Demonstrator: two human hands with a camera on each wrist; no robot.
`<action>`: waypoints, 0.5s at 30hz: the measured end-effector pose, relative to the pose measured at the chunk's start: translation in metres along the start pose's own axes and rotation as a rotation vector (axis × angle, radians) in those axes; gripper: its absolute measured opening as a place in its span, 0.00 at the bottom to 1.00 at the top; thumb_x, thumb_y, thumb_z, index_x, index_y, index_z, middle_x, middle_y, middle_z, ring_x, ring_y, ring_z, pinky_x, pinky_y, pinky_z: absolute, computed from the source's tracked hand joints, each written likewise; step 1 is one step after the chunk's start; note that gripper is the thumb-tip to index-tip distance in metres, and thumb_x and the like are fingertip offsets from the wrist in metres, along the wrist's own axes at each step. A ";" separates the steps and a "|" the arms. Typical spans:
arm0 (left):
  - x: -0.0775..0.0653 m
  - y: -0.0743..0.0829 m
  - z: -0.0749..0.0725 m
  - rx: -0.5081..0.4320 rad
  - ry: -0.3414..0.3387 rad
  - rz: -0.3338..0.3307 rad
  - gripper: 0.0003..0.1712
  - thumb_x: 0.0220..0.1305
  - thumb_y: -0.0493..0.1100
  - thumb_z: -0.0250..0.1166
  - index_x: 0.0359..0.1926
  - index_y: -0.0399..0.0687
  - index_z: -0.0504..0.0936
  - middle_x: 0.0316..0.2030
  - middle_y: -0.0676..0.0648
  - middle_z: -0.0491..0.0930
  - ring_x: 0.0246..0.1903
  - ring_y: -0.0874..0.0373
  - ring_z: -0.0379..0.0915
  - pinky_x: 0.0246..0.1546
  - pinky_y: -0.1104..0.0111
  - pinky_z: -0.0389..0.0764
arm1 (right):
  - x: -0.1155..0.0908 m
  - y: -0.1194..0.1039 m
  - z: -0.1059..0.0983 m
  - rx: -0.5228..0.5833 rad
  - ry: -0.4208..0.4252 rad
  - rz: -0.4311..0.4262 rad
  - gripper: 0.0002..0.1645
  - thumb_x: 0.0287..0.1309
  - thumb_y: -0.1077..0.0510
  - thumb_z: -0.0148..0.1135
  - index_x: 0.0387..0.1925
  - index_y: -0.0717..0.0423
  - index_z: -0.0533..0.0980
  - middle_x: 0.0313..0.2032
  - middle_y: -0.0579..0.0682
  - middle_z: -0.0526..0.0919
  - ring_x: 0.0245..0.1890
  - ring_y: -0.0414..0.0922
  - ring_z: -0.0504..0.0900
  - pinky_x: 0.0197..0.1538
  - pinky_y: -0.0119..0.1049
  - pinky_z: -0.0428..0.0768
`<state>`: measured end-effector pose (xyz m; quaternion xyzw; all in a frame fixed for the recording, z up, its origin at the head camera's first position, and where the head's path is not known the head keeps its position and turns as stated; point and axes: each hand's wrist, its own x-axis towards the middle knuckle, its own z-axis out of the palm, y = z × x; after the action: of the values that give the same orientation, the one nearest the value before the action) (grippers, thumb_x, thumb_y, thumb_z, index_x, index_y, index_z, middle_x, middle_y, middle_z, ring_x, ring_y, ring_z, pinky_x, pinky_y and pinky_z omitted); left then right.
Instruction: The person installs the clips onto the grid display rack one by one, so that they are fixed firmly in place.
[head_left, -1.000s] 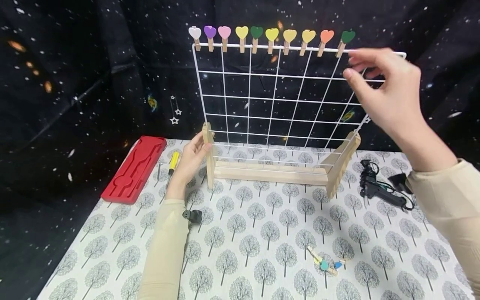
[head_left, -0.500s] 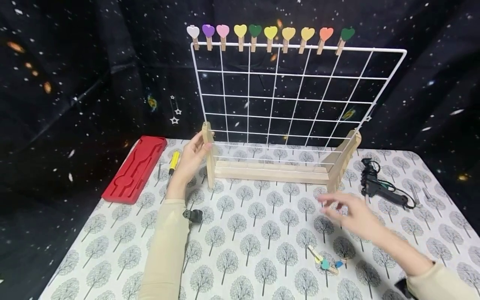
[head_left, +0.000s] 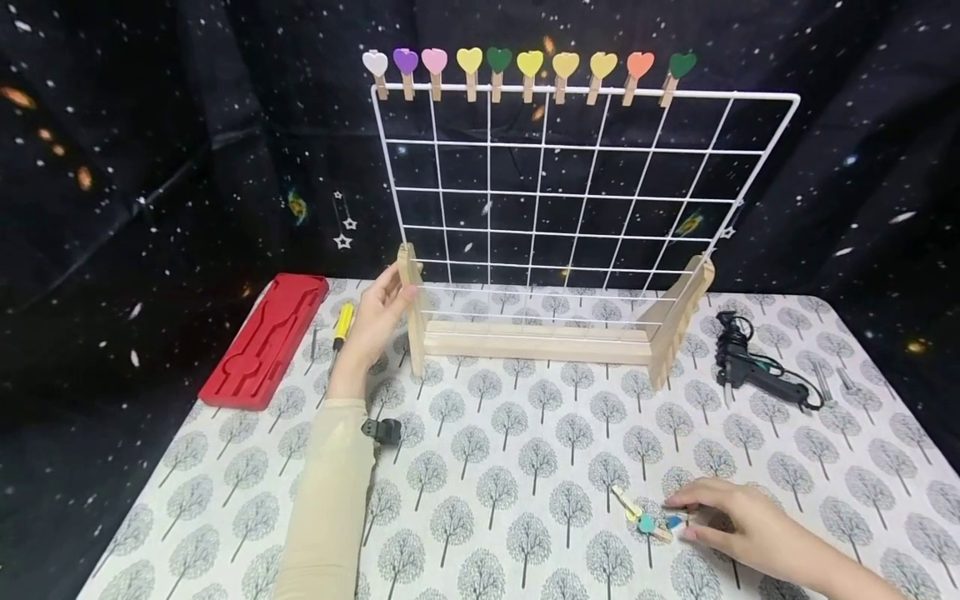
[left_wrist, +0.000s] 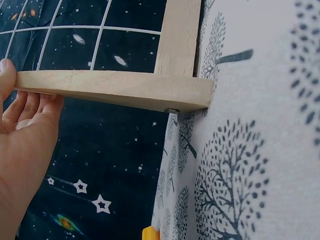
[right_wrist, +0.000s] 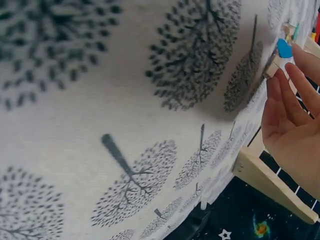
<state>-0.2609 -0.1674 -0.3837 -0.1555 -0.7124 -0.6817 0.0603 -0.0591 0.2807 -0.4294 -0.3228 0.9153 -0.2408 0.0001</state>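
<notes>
My left hand (head_left: 377, 318) grips the left upright of a wooden stand (head_left: 411, 325), thumb on one side and fingers on the other. A white wire grid (head_left: 572, 195) leans back in this stand, with a row of heart clothespins along its top bar, from a white clothespin (head_left: 377, 67) to a dark green clothespin (head_left: 678, 71). Low on the right, my right hand (head_left: 757, 529) reaches around a blue heart clothespin (head_left: 673, 521), thumb and fingers apart on either side of it. Beside it lie a teal clothespin (head_left: 647, 524) and a pale yellow clothespin (head_left: 626, 503).
A red moulded case (head_left: 264, 342) and a yellow-handled screwdriver (head_left: 342, 323) lie at the left. At the right is a black glue gun (head_left: 761, 375) with its cord. A tree-print cloth (head_left: 517, 467) covers the table, and a dark starry curtain (head_left: 187, 167) hangs behind.
My right hand has come down from the grid's top bar to the loose clothespins on the table. The left hand keeps its grip on the stand.
</notes>
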 end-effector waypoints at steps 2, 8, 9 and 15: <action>0.000 0.000 0.000 -0.001 -0.003 0.005 0.29 0.61 0.42 0.53 0.63 0.47 0.57 0.60 0.43 0.62 0.61 0.60 0.53 0.60 0.73 0.56 | -0.001 0.002 0.003 -0.020 0.003 -0.064 0.19 0.43 0.54 0.65 0.41 0.40 0.75 0.39 0.34 0.76 0.36 0.30 0.74 0.33 0.22 0.73; 0.000 0.002 0.001 0.010 0.005 -0.008 0.30 0.61 0.41 0.53 0.63 0.47 0.56 0.60 0.44 0.62 0.61 0.59 0.53 0.61 0.71 0.57 | 0.006 0.005 0.008 -0.081 0.001 -0.189 0.19 0.41 0.58 0.67 0.39 0.42 0.76 0.37 0.32 0.74 0.33 0.30 0.72 0.33 0.18 0.71; 0.000 0.003 0.001 0.010 0.005 -0.008 0.30 0.61 0.41 0.53 0.63 0.46 0.56 0.59 0.44 0.63 0.61 0.59 0.53 0.61 0.70 0.57 | 0.007 0.005 0.007 -0.083 -0.008 -0.187 0.18 0.41 0.57 0.66 0.39 0.42 0.76 0.36 0.32 0.74 0.33 0.30 0.72 0.33 0.19 0.72; -0.002 0.003 0.001 -0.003 0.004 0.002 0.30 0.60 0.41 0.53 0.63 0.47 0.57 0.59 0.42 0.62 0.61 0.60 0.52 0.60 0.72 0.56 | 0.012 0.007 0.006 -0.072 -0.002 -0.249 0.19 0.37 0.61 0.68 0.36 0.42 0.76 0.35 0.32 0.73 0.32 0.30 0.74 0.37 0.14 0.70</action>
<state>-0.2582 -0.1661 -0.3811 -0.1551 -0.7112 -0.6829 0.0622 -0.0716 0.2760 -0.4365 -0.4339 0.8762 -0.2056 -0.0406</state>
